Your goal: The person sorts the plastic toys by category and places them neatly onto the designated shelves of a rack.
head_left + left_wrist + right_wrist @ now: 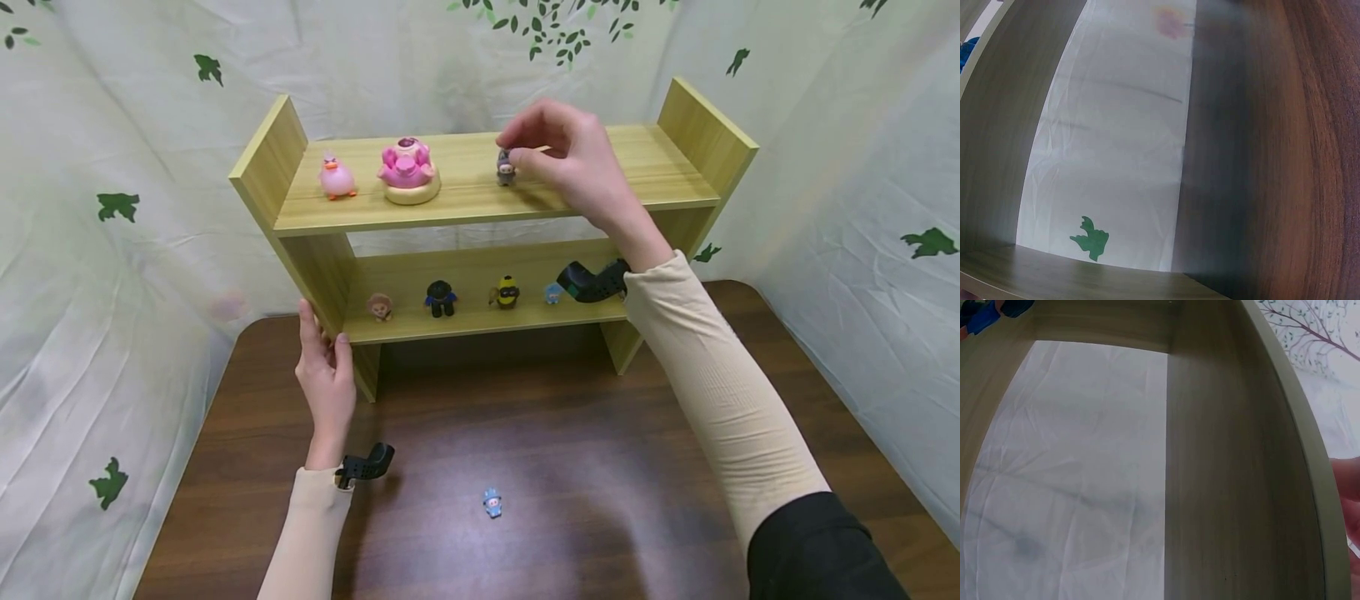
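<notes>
Above the top board of a two-tier wooden shelf (465,218), my right hand (570,154) pinches a small grey figurine (506,171) between thumb and fingers. The figurine is upright at the board, partly covered by the fingertips. Only part of the right hand (1347,500) shows at the right wrist view's edge. My left hand (327,383) holds the shelf's left side panel, thumb at the front edge and fingers on the outer side. The left wrist view does not show that hand. On the top board stand a pink duck figurine (337,178) and a pink bear figurine (407,171).
The lower board holds a brown figurine (380,307), a black-and-blue one (440,298), a yellow-and-black one (507,292) and a light blue one (552,292), near the right wrist camera (592,282). Another blue figurine (492,503) lies on the dark table (435,433).
</notes>
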Demonstrator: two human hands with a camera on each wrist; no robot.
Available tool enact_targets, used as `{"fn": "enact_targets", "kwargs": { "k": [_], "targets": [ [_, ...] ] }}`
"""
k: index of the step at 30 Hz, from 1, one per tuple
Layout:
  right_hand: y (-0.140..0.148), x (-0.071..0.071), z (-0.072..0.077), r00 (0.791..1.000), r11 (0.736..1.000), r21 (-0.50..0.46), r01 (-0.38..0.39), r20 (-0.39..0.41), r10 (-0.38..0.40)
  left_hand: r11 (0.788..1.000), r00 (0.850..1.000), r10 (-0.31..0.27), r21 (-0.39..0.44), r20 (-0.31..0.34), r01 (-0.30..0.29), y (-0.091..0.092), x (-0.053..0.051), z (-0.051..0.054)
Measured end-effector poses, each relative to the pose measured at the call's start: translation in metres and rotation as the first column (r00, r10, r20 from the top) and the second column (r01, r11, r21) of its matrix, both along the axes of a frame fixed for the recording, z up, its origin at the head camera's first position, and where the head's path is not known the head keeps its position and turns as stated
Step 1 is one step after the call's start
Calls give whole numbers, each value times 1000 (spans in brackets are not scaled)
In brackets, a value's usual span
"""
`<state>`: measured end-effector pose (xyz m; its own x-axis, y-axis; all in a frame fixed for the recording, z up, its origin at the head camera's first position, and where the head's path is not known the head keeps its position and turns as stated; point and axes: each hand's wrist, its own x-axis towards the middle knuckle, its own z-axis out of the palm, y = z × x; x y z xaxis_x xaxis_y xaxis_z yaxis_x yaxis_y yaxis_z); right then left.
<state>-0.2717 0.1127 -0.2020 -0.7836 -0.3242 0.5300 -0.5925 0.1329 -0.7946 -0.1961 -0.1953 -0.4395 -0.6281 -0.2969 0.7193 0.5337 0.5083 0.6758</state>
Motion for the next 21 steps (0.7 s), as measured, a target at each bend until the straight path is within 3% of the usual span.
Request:
{"fn": "enact_targets", "kwargs": {
  "k": [15, 21],
  "targets": [
    [9, 10, 3, 994, 985, -160, -66, -94, 51, 1000, 1000, 18, -9, -20, -18, 0, -1, -1],
    [15, 21, 0, 995, 978, -193, -78, -73, 65, 1000, 999, 27, -15, -28, -27, 1, 0, 0]
  ]
}}
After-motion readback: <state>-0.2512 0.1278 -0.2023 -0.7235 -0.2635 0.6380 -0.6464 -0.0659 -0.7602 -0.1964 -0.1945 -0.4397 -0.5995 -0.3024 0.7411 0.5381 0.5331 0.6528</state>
